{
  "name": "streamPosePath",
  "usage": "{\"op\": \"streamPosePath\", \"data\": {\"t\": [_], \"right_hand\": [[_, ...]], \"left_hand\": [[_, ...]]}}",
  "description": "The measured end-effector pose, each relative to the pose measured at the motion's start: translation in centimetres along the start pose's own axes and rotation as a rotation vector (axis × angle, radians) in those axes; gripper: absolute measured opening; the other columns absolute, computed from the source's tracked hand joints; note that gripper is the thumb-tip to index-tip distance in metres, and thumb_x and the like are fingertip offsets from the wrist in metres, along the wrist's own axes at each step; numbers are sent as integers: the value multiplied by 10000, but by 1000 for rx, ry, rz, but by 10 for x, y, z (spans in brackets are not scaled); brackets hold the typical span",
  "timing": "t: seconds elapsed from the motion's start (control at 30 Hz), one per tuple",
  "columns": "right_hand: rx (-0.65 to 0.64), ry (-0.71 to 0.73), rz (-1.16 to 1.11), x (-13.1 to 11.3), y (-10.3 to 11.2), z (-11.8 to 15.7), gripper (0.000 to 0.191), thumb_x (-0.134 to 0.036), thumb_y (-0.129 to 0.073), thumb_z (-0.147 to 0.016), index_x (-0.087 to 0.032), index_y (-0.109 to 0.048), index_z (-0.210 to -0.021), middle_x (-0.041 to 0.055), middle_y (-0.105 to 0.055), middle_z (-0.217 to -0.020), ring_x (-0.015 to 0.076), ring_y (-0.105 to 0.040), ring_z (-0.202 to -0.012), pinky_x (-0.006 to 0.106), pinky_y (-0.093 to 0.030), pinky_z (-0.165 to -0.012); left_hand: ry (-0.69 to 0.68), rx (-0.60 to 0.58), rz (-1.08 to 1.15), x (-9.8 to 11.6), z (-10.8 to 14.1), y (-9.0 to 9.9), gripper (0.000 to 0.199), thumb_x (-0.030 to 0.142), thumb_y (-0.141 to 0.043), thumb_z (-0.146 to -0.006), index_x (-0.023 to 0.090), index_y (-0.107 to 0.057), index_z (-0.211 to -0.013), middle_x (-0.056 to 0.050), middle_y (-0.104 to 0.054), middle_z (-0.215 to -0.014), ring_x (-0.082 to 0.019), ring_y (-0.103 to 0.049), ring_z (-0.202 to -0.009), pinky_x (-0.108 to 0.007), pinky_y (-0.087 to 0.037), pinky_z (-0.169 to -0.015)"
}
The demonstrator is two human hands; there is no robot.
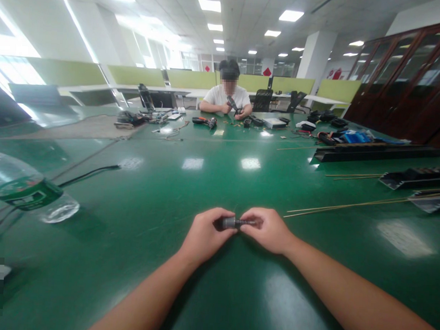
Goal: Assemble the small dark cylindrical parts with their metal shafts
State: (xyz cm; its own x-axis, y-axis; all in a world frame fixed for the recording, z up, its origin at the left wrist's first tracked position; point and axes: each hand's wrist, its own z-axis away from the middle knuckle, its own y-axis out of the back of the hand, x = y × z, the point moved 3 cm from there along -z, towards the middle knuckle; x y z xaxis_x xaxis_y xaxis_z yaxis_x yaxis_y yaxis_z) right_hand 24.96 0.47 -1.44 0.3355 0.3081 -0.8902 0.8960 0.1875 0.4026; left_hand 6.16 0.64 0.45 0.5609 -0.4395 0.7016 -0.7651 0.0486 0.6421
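Just above the green tabletop [219,184], my two hands meet in front of me. My left hand [206,234] pinches a small grey cylindrical part [229,222] between thumb and fingers. From its right end a thin dark rod [245,222] sticks out sideways. The thumb and fingers of my right hand [268,229] are closed on that rod, close to the cylinder. Part of the rod is hidden by the right fingers, and the exact kind of the part is too small to tell.
A clear plastic bottle [34,192] with a green label is at left, beside a black cable [89,175]. Thin brass-coloured rods [334,206] and black channel pieces [372,153] lie right. Across the table, a person [226,95] holds a dark tool, near an orange-and-black power tool [205,121].
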Motion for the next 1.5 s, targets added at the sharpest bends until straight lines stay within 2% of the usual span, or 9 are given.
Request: {"op": "streamPosePath", "data": {"t": [0.23, 0.5, 0.8, 0.93, 1.1, 1.2, 1.3, 1.4, 1.5], "right_hand": [[18, -24, 20, 2, 0, 1, 148, -223, -695, -761, -161, -709, -895, 42, -719, -800, 159, -638, -673, 255, -494, -637], [62, -65, 75, -1, 2, 0, 125, -231, -692, -749, -153, -686, -846, -10, -616, -623, 104, -489, -515, 210, -368, -495], [83, -77, 34, 3, 3, -1, 103, -227, -692, -731, -164, -672, -810, -14, -607, -603, 110, -501, -503, 218, -371, -483], [95, -123, -76, 7, 4, -2, 131, -237, -701, -719, -160, -648, -810, -10, -608, -612, 116, -534, -497, 224, -389, -475], [153, -223, -426, 16, 8, -7, 229, -369, -660, -783, -163, -577, -837, -28, -600, -613, 79, -475, -378, 198, -319, -381], [170, -259, -517, 21, 9, -11, 295, -458, -598, -833, -166, -562, -838, -31, -599, -583, 80, -474, -356, 188, -279, -354], [126, -252, -515, 22, 6, -13, 351, -512, -540, -865, -163, -559, -834, -27, -596, -558, 84, -481, -350, 184, -271, -349], [94, -227, -484, 19, 5, -13, 370, -523, -518, -881, -159, -554, -821, -26, -592, -550, 80, -481, -351, 181, -281, -357], [80, -219, -468, 18, 4, -13, 366, -515, -507, -892, -158, -555, -829, -29, -591, -552, 76, -479, -351, 178, -284, -362]], "left_hand": [[7, 23, 6, 0, -1, 2, 208, 256, -763, -728, 247, -716, -930, 12, -728, -899, -167, -665, -822, -270, -503, -755], [31, 63, -2, -3, -1, 4, 230, 209, -755, -700, 244, -714, -924, 4, -726, -904, -177, -659, -829, -290, -507, -770], [58, 82, -15, -5, -2, 5, 239, 185, -730, -690, 217, -704, -925, -21, -721, -913, -197, -660, -837, -335, -527, -805], [54, 115, -46, -9, -3, 9, 247, 188, -722, -701, 221, -691, -943, -22, -712, -921, -198, -661, -847, -341, -532, -819], [133, 284, -151, -20, -9, 26, 287, 313, -750, -718, 218, -679, -980, -51, -693, -992, -236, -639, -945, -398, -504, -897], [249, 300, -21, -31, -12, 29, 449, 439, -709, -770, 203, -639, -1145, -70, -698, -1042, -234, -656, -938, -408, -505, -907], [312, 273, 160, -36, -13, 27, 504, 506, -659, -803, 177, -618, -1184, -93, -701, -1086, -240, -667, -982, -415, -492, -957], [332, 264, 358, -27, -12, 31, 483, 502, -643, -817, 150, -595, -1143, -125, -686, -1153, -240, -654, -1068, -394, -480, -1006], [344, 237, 359, -13, 1, 53, 488, 515, -681, -778, 157, -594, -1097, -129, -691, -1146, -250, -670, -1043, -392, -508, -982]]}}
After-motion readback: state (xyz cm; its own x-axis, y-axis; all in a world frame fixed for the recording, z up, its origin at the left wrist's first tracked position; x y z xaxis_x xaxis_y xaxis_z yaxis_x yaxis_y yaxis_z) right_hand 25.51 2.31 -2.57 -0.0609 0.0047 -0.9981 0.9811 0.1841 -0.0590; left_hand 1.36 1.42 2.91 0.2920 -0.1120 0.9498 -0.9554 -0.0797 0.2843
